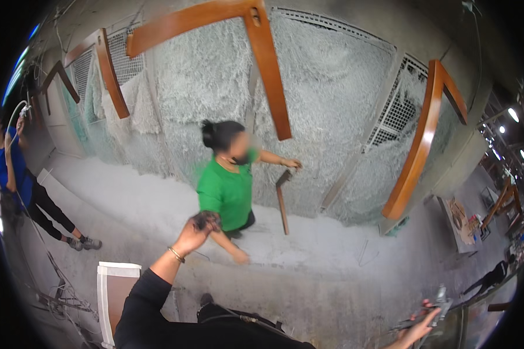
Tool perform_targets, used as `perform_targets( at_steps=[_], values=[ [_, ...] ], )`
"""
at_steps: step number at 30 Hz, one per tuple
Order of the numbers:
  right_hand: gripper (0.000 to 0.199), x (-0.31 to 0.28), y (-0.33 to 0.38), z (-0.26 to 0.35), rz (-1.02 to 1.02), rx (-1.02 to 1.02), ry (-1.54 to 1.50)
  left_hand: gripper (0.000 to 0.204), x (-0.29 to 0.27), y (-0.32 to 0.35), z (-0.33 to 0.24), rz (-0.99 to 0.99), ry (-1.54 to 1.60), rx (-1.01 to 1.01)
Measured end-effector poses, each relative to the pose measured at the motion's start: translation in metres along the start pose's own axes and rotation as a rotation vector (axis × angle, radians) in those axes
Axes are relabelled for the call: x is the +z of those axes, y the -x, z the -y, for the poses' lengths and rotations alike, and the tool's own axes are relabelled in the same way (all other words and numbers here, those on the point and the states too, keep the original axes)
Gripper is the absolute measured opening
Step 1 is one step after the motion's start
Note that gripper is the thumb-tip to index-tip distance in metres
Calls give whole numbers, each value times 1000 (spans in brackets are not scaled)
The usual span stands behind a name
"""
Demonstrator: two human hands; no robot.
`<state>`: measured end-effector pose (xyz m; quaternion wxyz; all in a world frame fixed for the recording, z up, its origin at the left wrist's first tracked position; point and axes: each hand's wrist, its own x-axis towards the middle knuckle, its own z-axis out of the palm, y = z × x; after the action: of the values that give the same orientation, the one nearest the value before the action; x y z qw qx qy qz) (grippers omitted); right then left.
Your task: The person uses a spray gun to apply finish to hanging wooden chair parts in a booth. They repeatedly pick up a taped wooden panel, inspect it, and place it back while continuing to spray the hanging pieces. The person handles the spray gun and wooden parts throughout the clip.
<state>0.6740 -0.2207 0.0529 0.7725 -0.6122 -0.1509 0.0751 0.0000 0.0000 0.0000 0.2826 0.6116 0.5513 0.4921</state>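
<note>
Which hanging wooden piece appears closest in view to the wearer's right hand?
The rightmost hanging piece, glossy orange-brown; its lower end comes nearest the right hand, while the others hang farther left.

Whitish dust (128, 186) partly coats the grey floor (308, 285)

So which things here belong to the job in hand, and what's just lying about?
Job, judging by the hands:
- dark wad in left hand
- blurred tool with red parts in right hand
- probably the large hanging wooden piece

Apparently just about:
- white-edged brown panel
- wooden frame, far right
</note>
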Motion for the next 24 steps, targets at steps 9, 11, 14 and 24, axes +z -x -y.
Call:
perform_targets(
  at_steps=[9,11,14,24],
  values=[
    [60,127,99,167,371,-582,-396,39,-111,-129,-118,-134,324,375],
    [62,155,120,186,538,-657,-489,42,-106,-161,-128,-97,323,321],
    [63,202,157,212,711,-746,-547,46,-86,-215,-139,-73,268,302],
    [34,294,278,269,449,-886,-368,105,-43,-374,-164,-89,202,244]
  ],
)
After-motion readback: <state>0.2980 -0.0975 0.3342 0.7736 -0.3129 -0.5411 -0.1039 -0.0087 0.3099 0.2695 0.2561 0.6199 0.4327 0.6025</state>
